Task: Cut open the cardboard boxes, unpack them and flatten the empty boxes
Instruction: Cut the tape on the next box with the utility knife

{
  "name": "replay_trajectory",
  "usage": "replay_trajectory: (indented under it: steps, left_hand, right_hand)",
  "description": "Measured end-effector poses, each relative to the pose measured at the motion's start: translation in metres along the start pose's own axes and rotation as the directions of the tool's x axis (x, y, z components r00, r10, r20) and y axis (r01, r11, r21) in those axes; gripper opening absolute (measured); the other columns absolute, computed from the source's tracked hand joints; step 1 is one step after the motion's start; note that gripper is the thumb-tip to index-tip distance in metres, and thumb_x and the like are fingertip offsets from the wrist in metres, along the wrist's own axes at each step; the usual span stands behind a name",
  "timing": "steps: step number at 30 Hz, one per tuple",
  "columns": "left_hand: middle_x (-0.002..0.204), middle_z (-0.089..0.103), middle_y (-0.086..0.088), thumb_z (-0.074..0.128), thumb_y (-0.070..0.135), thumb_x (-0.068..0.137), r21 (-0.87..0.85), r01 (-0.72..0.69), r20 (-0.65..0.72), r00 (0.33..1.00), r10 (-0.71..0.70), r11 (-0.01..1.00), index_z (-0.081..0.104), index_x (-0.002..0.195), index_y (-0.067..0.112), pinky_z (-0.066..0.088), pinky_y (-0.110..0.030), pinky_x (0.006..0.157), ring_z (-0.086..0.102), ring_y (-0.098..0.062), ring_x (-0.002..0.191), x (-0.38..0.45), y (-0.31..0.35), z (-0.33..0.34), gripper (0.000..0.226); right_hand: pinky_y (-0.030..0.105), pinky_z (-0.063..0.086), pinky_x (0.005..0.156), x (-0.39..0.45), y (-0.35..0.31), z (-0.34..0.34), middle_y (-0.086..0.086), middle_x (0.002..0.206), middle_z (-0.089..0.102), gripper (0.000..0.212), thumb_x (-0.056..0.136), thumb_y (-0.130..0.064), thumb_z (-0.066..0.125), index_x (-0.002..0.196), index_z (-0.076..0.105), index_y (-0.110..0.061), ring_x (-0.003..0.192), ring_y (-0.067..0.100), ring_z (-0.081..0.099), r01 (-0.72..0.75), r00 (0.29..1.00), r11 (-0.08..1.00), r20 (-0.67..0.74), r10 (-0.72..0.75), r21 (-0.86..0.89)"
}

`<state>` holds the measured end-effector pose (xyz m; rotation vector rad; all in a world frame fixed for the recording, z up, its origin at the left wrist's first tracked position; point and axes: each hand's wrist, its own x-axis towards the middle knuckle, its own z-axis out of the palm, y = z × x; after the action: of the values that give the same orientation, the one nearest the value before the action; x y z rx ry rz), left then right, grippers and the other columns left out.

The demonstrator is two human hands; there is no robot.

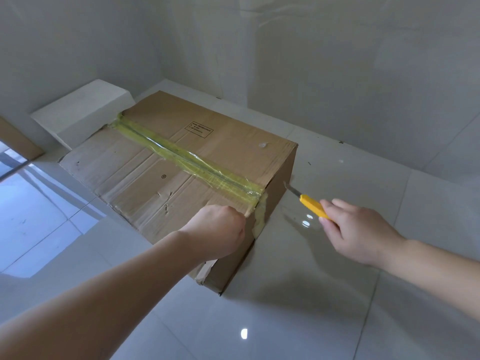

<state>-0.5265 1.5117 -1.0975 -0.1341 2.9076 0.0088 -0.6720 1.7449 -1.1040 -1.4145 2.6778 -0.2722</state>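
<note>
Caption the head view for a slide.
Left hand braces a taped cardboard box while right hand holds a yellow utility knife beside it.

One brown cardboard box (181,172) sits on the tiled floor, sealed by one strip of yellowish tape (187,155) along its top seam. One white block (80,110) stands just behind it. One yellow-handled utility knife (310,203) is in view. Two bare hands show: one left hand (218,229) and one right hand (358,229). One printed label box (198,129) marks the cardboard top
</note>
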Motion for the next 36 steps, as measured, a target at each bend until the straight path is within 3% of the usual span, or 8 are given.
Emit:
replay_trajectory:
  steps: [3,9,12,16,22,24,28,36]
  left_hand:
    - [0.062,0.045,0.002,0.036,0.019,0.092,0.010,-0.038,0.039,0.999,0.038,0.999,0.044,0.065,0.014,0.046,-0.029,0.058,0.047,-0.020,0.058,-0.003,0.002,-0.001,0.028]
    - [0.056,0.037,0.006,0.037,0.045,0.095,0.028,-0.141,-0.001,0.990,0.141,0.990,0.035,0.060,0.020,0.036,-0.027,0.055,0.039,-0.020,0.054,-0.009,0.020,-0.001,0.043]
    - [0.055,0.036,0.008,0.031,0.053,0.096,-0.001,-0.075,-0.017,0.997,0.075,0.997,0.034,0.059,0.021,0.032,-0.027,0.055,0.038,-0.019,0.054,-0.002,0.018,-0.007,0.048]
    - [0.058,0.036,0.011,0.030,0.044,0.098,0.051,-0.009,-0.002,1.000,0.009,0.999,0.047,0.070,0.021,0.033,-0.028,0.056,0.042,-0.021,0.060,0.006,0.011,-0.018,0.040]
    - [0.067,0.051,0.005,0.030,0.041,0.097,0.180,0.216,0.049,0.972,-0.228,0.960,0.053,0.072,0.018,0.046,-0.031,0.061,0.054,-0.021,0.066,0.024,-0.018,-0.058,0.041]
    - [0.065,0.048,0.006,0.032,0.037,0.096,0.199,0.273,0.024,0.959,-0.283,0.941,0.052,0.069,0.017,0.045,-0.030,0.058,0.051,-0.020,0.063,0.028,-0.032,-0.065,0.039]
    - [0.064,0.047,0.004,0.034,0.036,0.095,0.177,0.402,-0.026,0.914,-0.404,0.898,0.040,0.059,0.018,0.034,-0.026,0.050,0.047,-0.020,0.059,0.029,-0.066,-0.059,0.041]
    - [0.060,0.044,0.007,0.034,0.037,0.094,0.200,0.456,-0.113,0.890,-0.442,0.867,0.039,0.057,0.020,0.025,-0.024,0.046,0.037,-0.011,0.050,0.012,-0.165,-0.047,0.041]
  right_hand:
    - [0.036,0.038,0.057,0.013,-0.012,-0.014,-0.005,0.074,0.039,0.012,0.096,-0.026,0.042,0.096,0.050,-0.017,0.064,0.027,0.046,-0.002,0.995,0.980,-0.096,0.022,0.200]
    - [0.031,0.030,0.059,0.068,-0.047,-0.037,-0.006,0.070,0.041,0.023,0.099,-0.024,0.039,0.112,0.053,-0.012,0.068,0.027,0.045,0.166,0.978,0.961,-0.160,-0.132,0.222]
    - [0.033,0.031,0.057,0.088,-0.057,-0.042,0.002,0.071,0.055,0.010,0.099,-0.023,0.037,0.094,0.045,-0.020,0.067,0.027,0.045,0.217,0.974,0.936,-0.125,-0.189,0.278]
    - [0.037,0.040,0.060,0.105,-0.060,-0.047,0.011,0.082,0.064,0.020,0.099,-0.020,0.037,0.079,0.037,-0.016,0.072,0.033,0.055,0.247,0.969,0.909,-0.089,-0.230,0.336]
    - [0.037,0.036,0.053,0.123,-0.051,-0.075,0.004,0.060,0.046,0.033,0.096,-0.030,0.050,0.071,0.038,-0.012,0.054,0.025,0.042,0.186,0.978,0.817,-0.023,-0.207,0.547]
    - [0.036,0.039,0.053,0.131,-0.048,-0.082,0.008,0.061,0.049,0.031,0.095,-0.029,0.051,0.073,0.042,-0.010,0.056,0.030,0.046,0.189,0.977,0.813,-0.020,-0.213,0.551]
    - [0.041,0.051,0.070,0.153,-0.049,-0.078,0.009,0.081,0.065,0.024,0.097,-0.033,0.045,0.110,0.054,-0.015,0.077,0.031,0.060,0.192,0.979,0.889,-0.014,-0.205,0.416]
    - [0.029,0.027,0.044,0.195,-0.091,-0.062,0.000,0.052,0.048,0.039,0.096,-0.042,0.043,0.069,0.048,-0.014,0.049,0.020,0.045,0.112,0.992,0.963,-0.087,-0.094,0.245]
